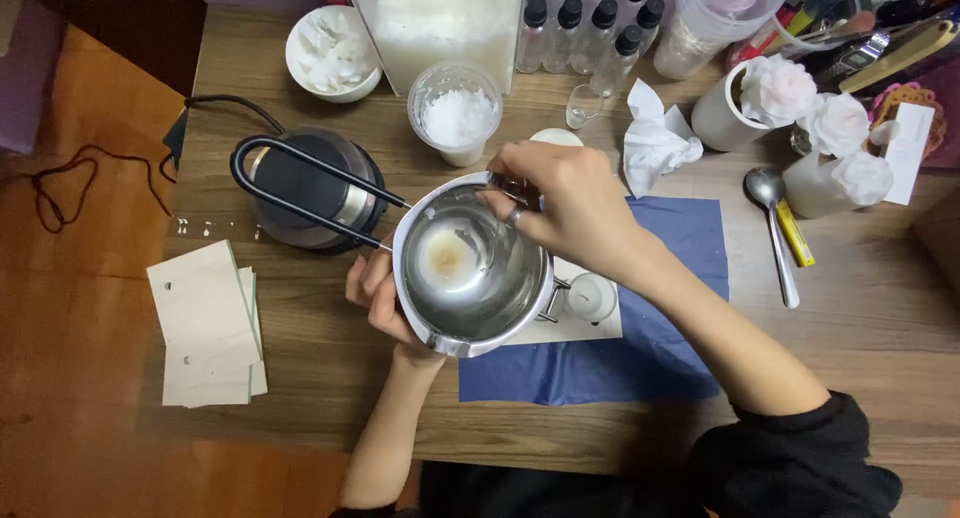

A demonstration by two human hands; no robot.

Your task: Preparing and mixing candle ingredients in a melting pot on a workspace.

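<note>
We count two hands, the left hand (378, 296) and the right hand (560, 203), at one steel pitcher (470, 268). There are one spoon (772, 228), one white bowl (332, 53), one cup of flakes (456, 113), one crumpled tissue (655, 143), one blue cloth (640, 358), and three white flower candles (835, 128).

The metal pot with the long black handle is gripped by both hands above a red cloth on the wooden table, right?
Not quite: the head view shows the cloth is blue. The left hand and right hand do grip the metal pot above it.
</note>
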